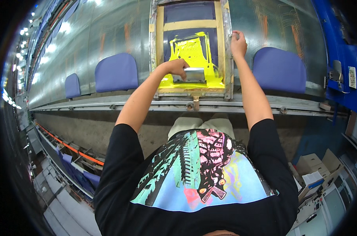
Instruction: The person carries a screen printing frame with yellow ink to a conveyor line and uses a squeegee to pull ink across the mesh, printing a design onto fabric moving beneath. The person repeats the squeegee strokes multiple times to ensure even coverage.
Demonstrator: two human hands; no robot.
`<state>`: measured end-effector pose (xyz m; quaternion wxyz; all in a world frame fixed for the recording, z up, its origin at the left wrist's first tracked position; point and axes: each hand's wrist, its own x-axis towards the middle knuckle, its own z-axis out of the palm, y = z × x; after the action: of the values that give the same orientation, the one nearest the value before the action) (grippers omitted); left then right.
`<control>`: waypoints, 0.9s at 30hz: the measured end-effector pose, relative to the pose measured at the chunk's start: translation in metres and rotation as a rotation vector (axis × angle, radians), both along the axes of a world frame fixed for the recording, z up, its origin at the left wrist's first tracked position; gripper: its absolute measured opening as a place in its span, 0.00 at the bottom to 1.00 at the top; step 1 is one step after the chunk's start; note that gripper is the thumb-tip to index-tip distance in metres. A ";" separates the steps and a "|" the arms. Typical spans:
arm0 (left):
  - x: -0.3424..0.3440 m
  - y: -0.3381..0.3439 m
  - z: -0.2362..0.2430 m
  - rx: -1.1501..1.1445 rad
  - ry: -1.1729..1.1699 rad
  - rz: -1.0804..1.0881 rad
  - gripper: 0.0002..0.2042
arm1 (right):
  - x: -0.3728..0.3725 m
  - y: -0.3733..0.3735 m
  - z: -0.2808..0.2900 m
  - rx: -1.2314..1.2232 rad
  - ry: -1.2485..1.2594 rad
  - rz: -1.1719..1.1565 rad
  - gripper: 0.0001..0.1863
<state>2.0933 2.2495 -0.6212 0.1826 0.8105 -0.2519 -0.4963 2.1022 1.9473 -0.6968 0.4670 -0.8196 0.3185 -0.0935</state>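
Note:
A screen printing frame point(227, 78) lies on the long table before me, with bright yellow ink point(188, 49) spread over the lower part of its mesh. My left hand point(176, 68) is closed around the left end of a metal squeegee point(195, 74), which rests in the ink near the frame's near side. At the frame's right edge, my right hand point(238, 44) has its fingers curled against the rail, gripping it. Part of the squeegee is hidden behind my left fingers.
Purple-blue cut panels point(117, 72) lie on the shiny table point(80, 43) to the left, and another panel point(280, 70) lies to the right. A metal rail point(147, 105) runs along the near edge. Blue machinery point(345, 59) stands far right; cardboard boxes point(314, 167) sit lower right.

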 end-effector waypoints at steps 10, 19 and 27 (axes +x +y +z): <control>0.075 -0.021 0.024 0.021 -0.852 0.312 0.18 | 0.004 0.005 -0.011 0.008 0.028 -0.011 0.11; -0.031 -0.014 -0.020 -0.195 -1.262 0.224 0.16 | 0.012 0.004 -0.005 0.017 -0.079 -0.016 0.10; -0.002 -0.013 -0.001 -0.137 -1.199 0.328 0.16 | 0.006 0.007 0.007 -0.017 -0.023 -0.001 0.10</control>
<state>2.0911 2.2369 -0.6220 0.1349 0.9626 -0.2140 0.0966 2.1083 1.9544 -0.6902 0.4638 -0.8222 0.3127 -0.1058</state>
